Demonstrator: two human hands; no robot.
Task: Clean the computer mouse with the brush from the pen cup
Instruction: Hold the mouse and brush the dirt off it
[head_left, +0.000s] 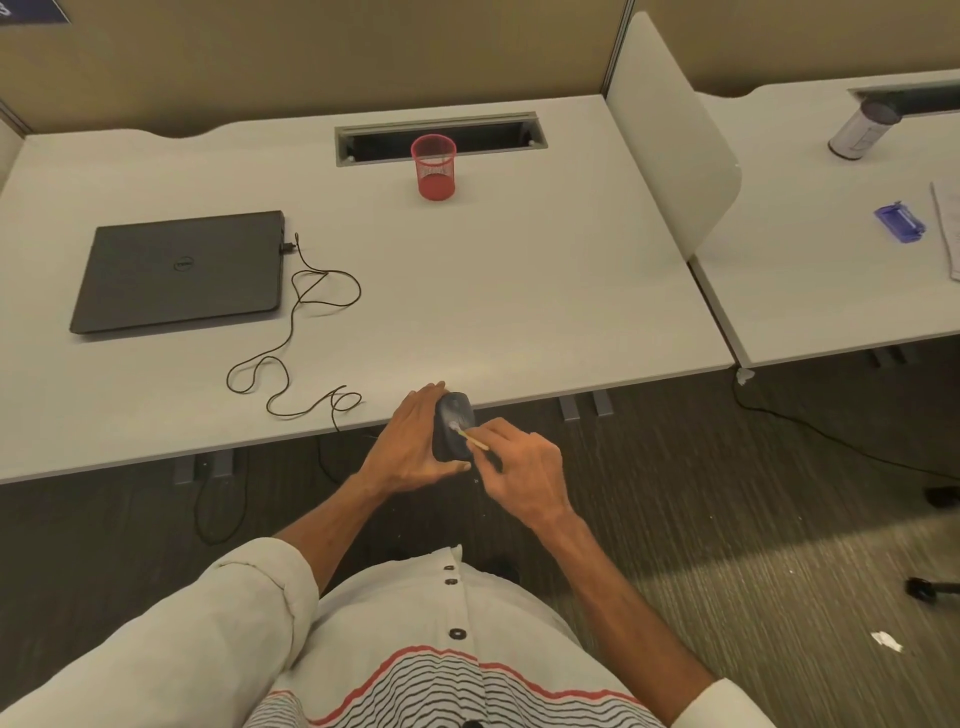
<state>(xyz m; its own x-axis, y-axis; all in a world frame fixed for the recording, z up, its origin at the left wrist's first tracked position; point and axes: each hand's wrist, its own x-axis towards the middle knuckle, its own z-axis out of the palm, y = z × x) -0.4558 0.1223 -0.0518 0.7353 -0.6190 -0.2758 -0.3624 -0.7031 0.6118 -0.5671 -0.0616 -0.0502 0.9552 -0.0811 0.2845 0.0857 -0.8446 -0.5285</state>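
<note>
Head view: nearest, right hand (524, 470) pinches the thin, light brush (470, 435); left hand (415, 447) cups the hard, smooth mouse (453, 428) by its sides, off the bench (467, 291) edge. Farther back stands the pen cup (434, 167).

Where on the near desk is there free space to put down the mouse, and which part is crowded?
Free: the wide patch of desk between the red pen cup, the white divider and the front edge. Crowded: the left side, where the closed laptop lies and its thin cable loops toward the front edge.
</note>
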